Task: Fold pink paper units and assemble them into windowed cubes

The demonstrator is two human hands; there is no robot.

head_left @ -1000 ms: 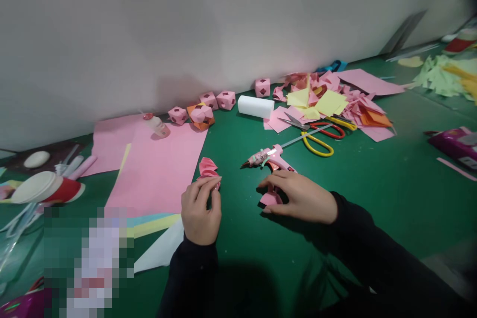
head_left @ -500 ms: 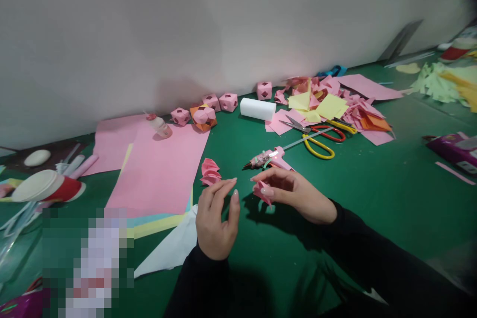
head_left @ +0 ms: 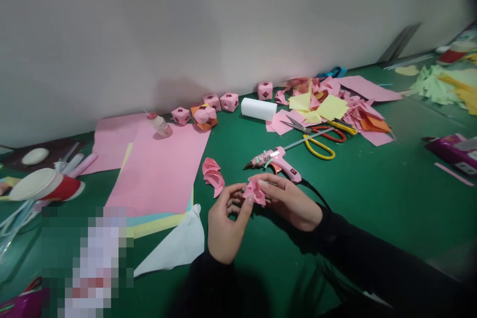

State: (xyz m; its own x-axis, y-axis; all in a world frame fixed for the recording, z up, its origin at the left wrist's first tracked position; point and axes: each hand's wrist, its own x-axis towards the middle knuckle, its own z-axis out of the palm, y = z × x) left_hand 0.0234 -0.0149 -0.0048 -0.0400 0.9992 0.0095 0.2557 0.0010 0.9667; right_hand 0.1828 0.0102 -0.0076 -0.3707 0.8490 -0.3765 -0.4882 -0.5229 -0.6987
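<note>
Between my two hands is a small folded pink paper piece (head_left: 255,192). My left hand (head_left: 228,223) pinches its lower left side with thumb and fingers. From the right, my right hand (head_left: 288,201) grips the same piece, its thumb on the upper edge; some fingertips are hidden behind the paper. Another stack of folded pink pieces (head_left: 213,177) lies on the green table just beyond my left hand. Past my right hand rests a pink hot glue gun (head_left: 281,161), nozzle pointing left, with a clear glue stick in its back.
Pink paper sheets (head_left: 160,169) and a white cloth (head_left: 175,246) lie to the left. Folded pink paper balls (head_left: 229,102) line the wall near a white roll (head_left: 258,109). Scissors (head_left: 318,146) and paper scraps (head_left: 331,107) sit at the back right. A paper cup (head_left: 48,185) lies tipped at far left.
My left hand has moved right and taken hold of the pink piece, which my right hand has brought slightly left. More of the glue gun's handle and cord now shows.
</note>
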